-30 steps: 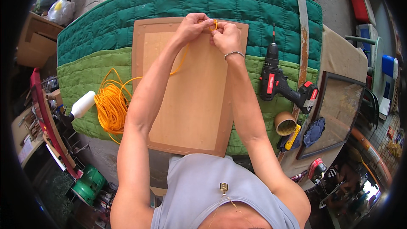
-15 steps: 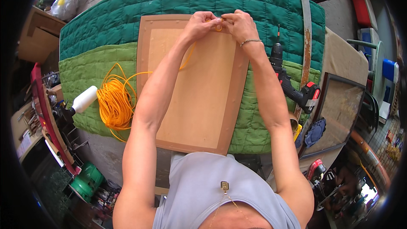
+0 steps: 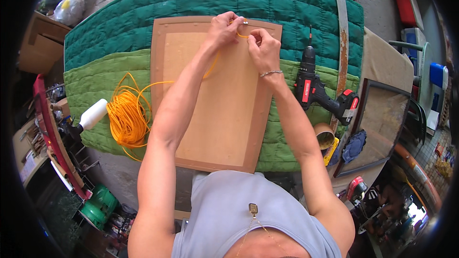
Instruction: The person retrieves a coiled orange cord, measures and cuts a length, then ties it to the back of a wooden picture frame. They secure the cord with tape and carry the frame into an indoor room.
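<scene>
A wooden framed panel (image 3: pixel 215 114) lies flat under my forearms, with a brown border and a paler middle. At its far edge, my left hand (image 3: pixel 224 29) is closed on an orange cord (image 3: pixel 243 36), beside a small metal fitting (image 3: pixel 245 21). Closer to me and a little to the right, my right hand (image 3: pixel 265 50) pinches the cord's end between thumb and fingertips. A short curve of cord spans the gap between the hands. From the left hand the cord runs back under my left forearm to a loose orange coil (image 3: pixel 126 122) left of the panel.
Green quilted padding (image 3: pixel 191 0) covers the table. To the right lie a cordless drill (image 3: pixel 310 81), a long rusty metal strip (image 3: pixel 342 43), a tape roll (image 3: pixel 324 136) and a dark-framed pane (image 3: pixel 382 114). A white bottle (image 3: pixel 94 113) lies by the coil.
My right hand has moved away from the fitting, toward me, drawing the cord end with it. My left hand stays at the panel's far edge.
</scene>
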The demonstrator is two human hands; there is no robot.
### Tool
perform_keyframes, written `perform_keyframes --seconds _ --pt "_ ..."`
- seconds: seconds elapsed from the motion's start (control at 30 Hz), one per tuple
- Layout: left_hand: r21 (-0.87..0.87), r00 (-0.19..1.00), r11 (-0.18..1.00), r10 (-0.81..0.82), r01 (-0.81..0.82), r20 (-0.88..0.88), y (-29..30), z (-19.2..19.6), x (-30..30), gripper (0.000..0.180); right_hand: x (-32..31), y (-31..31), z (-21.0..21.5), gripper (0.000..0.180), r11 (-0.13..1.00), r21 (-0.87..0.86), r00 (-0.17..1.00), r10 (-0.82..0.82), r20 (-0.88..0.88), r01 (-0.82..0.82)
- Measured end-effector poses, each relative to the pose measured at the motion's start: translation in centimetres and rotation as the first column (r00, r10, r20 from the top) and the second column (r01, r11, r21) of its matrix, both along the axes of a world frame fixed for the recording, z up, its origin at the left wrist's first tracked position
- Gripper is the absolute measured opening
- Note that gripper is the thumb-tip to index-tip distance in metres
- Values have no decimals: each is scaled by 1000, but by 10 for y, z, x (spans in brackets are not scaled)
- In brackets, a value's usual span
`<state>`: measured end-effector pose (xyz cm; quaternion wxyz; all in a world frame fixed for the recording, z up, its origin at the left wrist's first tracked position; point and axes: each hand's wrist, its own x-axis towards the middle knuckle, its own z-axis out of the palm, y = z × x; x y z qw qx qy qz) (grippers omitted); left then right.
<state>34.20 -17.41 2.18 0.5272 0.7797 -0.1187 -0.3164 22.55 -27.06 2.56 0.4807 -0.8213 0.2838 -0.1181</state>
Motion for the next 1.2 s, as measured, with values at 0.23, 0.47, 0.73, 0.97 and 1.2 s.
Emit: perform_keyframes --seconds 0.23,0.47,0.73,0.97,1.2 --pt "92 989 995 -50 38 142 0 -5 3 23 3 26 -17 23 829 559 974 -148 169 29" --pt "-73 1000 997 -3 5 24 2 -17 3 26 12 29 -19 19 767 639 921 -284 268 50" --pt "-93 973 996 -13 -9 -232 -1 -5 10 23 5 26 -10 23 973 210 886 -15 464 -93" --pt "-167 905 985 -103 36 -412 7 6 19 20 9 23 -13 17 966 203 864 39 502 -161" --pt "-211 870 977 -136 38 -473 10 3 20 20 6 12 -11 12 781 620 881 -339 329 69"
